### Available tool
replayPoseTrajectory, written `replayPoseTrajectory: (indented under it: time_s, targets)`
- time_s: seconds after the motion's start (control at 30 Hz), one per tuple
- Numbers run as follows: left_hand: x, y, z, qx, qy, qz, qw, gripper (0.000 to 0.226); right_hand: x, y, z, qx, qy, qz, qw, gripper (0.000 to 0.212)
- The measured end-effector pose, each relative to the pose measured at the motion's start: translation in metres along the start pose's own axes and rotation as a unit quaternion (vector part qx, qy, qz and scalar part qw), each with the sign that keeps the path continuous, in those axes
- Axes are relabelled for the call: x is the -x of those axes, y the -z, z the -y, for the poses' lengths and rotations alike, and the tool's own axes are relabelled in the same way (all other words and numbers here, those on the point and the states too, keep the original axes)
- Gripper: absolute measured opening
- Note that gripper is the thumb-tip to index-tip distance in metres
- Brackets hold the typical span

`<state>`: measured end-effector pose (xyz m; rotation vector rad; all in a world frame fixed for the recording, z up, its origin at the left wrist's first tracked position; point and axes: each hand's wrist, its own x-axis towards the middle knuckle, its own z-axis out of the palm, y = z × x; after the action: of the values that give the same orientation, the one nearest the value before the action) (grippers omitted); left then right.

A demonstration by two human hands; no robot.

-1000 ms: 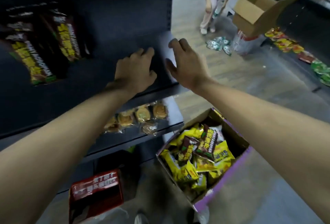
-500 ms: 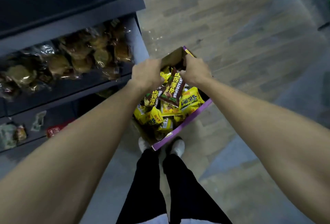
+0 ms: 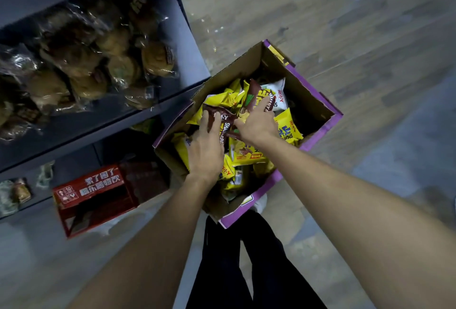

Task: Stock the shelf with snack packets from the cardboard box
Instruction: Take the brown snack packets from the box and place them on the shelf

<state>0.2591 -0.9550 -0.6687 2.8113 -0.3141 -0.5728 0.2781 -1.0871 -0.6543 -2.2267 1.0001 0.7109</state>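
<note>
Both bare forearms reach forward and down from the lower edge of the view, the left forearm (image 3: 158,234) rising from the lower left and the right forearm (image 3: 345,197) from the lower right, and they converge so that the two wrists lie near each other. The left grip (image 3: 206,147) is turned palm down, its fingers (image 3: 209,121) bent over the edge of a brown packet (image 3: 223,114). The right grip (image 3: 257,123) lies just beside it, also palm down, with its fingers (image 3: 265,105) stretched out forward and its thumb spread toward the left grip. Below the arms stand the person's legs (image 3: 222,271) in black trousers.
</note>
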Motion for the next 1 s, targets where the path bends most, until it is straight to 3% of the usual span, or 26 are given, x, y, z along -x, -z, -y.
replayPoseTrajectory:
  time_s: [0.17, 0.33, 0.43, 0.53, 0.7, 0.83, 1.0]
  targets:
    - [-0.016, -0.012, 0.006, 0.047, 0.014, 0.016, 0.999, 0.084, -0.027, -0.001, -0.001, -0.004, -0.019, -0.017, 1.0, 0.086]
    - [-0.028, -0.025, 0.01, 0.077, 0.001, 0.053, 0.996, 0.093, -0.034, -0.008, -0.011, 0.007, -0.02, 0.002, 1.0, 0.104]
    - [-0.032, -0.034, 0.009, 0.068, 0.011, 0.049, 0.996, 0.093, -0.036, -0.014, -0.011, 0.029, -0.022, -0.005, 0.999, 0.104]
    - [-0.036, -0.037, 0.006, 0.041, 0.028, 0.044, 0.998, 0.093, -0.04, -0.017, -0.008, 0.02, -0.033, -0.019, 0.999, 0.096]
    - [-0.039, -0.034, 0.005, 0.009, 0.032, 0.052, 0.998, 0.094, -0.034, -0.01, -0.011, 0.015, -0.006, -0.063, 0.998, 0.056]
    - [-0.031, -0.018, -0.004, 0.016, 0.037, 0.043, 0.998, 0.089, -0.009, 0.018, -0.017, 0.071, 0.049, -0.125, 0.988, 0.056]
    - [-0.004, 0.032, -0.022, 0.015, 0.03, 0.011, 0.999, 0.09, 0.035, 0.055, -0.019, 0.096, 0.085, -0.133, 0.983, 0.054]
